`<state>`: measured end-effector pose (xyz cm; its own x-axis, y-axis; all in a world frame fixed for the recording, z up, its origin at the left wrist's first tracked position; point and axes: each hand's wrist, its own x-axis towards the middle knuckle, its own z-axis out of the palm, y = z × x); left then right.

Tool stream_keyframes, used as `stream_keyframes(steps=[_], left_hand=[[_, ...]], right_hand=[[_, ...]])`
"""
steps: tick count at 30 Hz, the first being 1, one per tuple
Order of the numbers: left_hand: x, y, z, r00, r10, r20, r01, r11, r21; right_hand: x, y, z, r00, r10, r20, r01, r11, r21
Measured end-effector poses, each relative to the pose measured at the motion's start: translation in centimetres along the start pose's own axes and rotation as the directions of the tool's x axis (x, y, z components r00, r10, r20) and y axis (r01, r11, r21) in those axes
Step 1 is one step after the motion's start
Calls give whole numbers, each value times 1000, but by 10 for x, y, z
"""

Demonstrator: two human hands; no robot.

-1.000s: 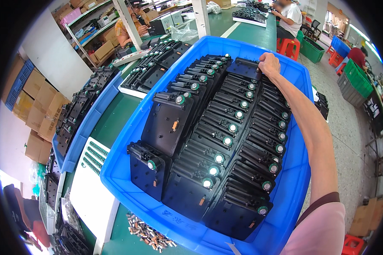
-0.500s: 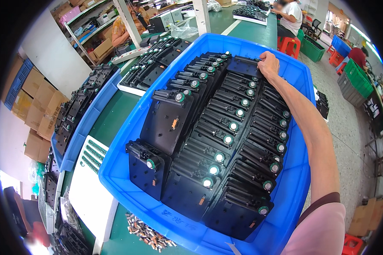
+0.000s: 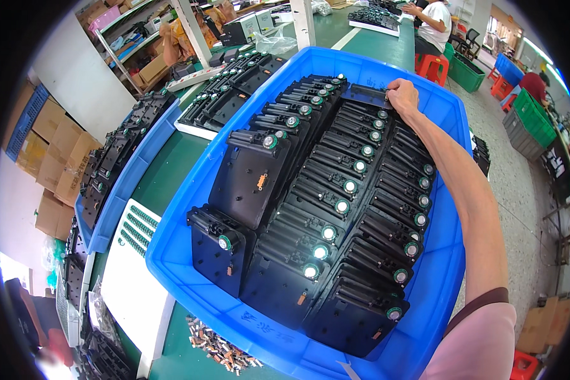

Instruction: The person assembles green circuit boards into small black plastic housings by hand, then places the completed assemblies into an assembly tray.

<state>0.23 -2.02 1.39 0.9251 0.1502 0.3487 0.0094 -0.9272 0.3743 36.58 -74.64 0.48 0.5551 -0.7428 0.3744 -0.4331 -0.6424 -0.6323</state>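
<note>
A large blue plastic bin (image 3: 190,278) stands before me, packed with rows of flat black plastic panels (image 3: 250,183). Each panel carries a ribbed black part along its top and a round silver piece ringed in green. At the bin's far end my right hand (image 3: 403,97) has its fingers closed on the right edge of another black panel (image 3: 366,95). This one stands at the head of the middle row, just inside the far wall. My fingertips are partly hidden behind the hand. Nothing of my left hand shows.
Left of the bin lie a white board (image 3: 130,272) with green rings and a blue tray (image 3: 123,180) of black panels. Small metal and brown pieces (image 3: 218,348) are heaped by the near-left corner. Co-workers sit beyond; red stools (image 3: 432,66) stand on the floor at right.
My right hand still grips the panel at the far end, with only a slight shift. The view has moved a little. At the back left, a co-worker's arm has changed position.
</note>
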Motion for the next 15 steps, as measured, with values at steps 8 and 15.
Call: stream_keyframes(steps=[8,15], left_hand=[[-1,-2,0,1000,28,-8,-28,1000,4],[-2,-5,1,1000,-13,-4,13,1000,-1]], right_hand=[[-7,-10,-9,1000,27,-7,-28,999,-39],[-18,-34,-20,995,-2,-95,-9,992,-123]])
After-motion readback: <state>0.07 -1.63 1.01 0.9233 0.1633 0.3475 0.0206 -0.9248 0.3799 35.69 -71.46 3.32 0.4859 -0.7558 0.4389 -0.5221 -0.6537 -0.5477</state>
